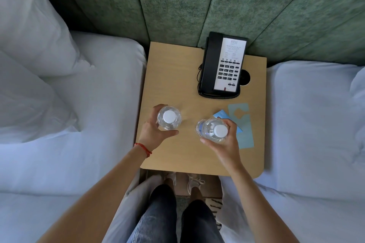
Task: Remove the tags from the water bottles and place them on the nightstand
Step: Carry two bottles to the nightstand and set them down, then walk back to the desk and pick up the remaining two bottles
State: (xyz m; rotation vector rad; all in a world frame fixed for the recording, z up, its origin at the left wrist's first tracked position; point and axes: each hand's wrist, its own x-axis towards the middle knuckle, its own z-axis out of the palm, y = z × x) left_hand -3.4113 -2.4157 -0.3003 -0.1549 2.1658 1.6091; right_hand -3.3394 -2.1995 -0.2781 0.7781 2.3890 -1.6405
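While each of the hands grips one, both water bottles (169, 118) (213, 130) over the nightstand (173, 77), tags (242, 124) just right.

On the nightstand (173, 77) — bottles (169, 117) in front, phone (223, 65) behind, tags (242, 122) at right.

Hotel room, twin setup. Nightstand (169, 77) sits btwn two beds w/ white linen: bed (88, 104) just left of the left hand (156, 132), other bed (308, 124) right of the right hand (225, 140). Corded phone (223, 65) w/ printed guest info card beyond the right hand. Padded green headboard wall (177, 2) further back.
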